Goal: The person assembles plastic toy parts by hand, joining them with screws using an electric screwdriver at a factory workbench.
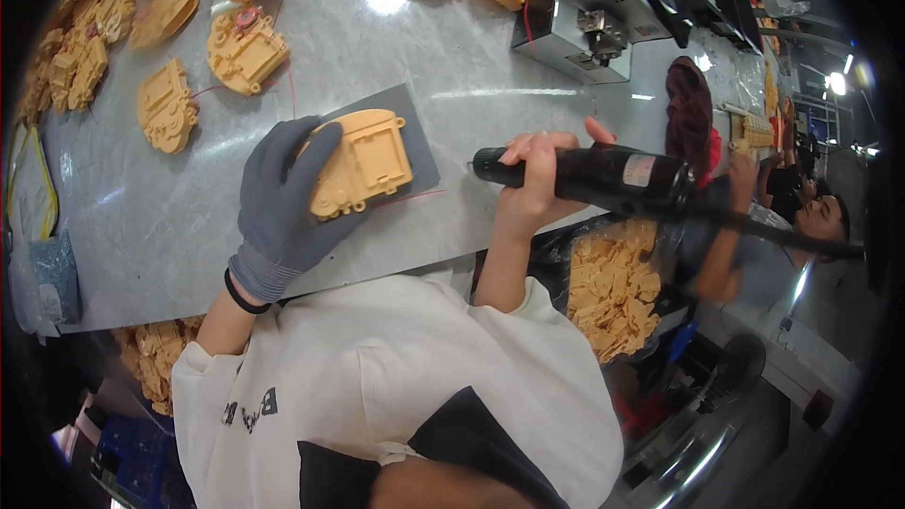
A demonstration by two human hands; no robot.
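My left hand (pixel 283 193), in a grey knit glove, is closed around the left side of a yellow-orange plastic housing (pixel 377 165). The housing rests on a dark grey square pad (pixel 424 137) on the table, its moulded compartment facing up, and a thin red wire pokes out at its lower right. My bare right hand (pixel 535 179) grips a black electric screwdriver (pixel 608 177) to the right of the pad, apart from the housing. The tool lies roughly level, its nose toward the left and a thick cable trailing right. Its bit cannot be made out.
Loose housings (pixel 168 106) with red wires lie at the left of the grey table (pixel 349 57), and more are heaped along its far edge. A metal-fronted box device (pixel 594 24) stands far right. A bin of yellow parts (pixel 613 292) sits below right, near a co-worker (pixel 764 236).
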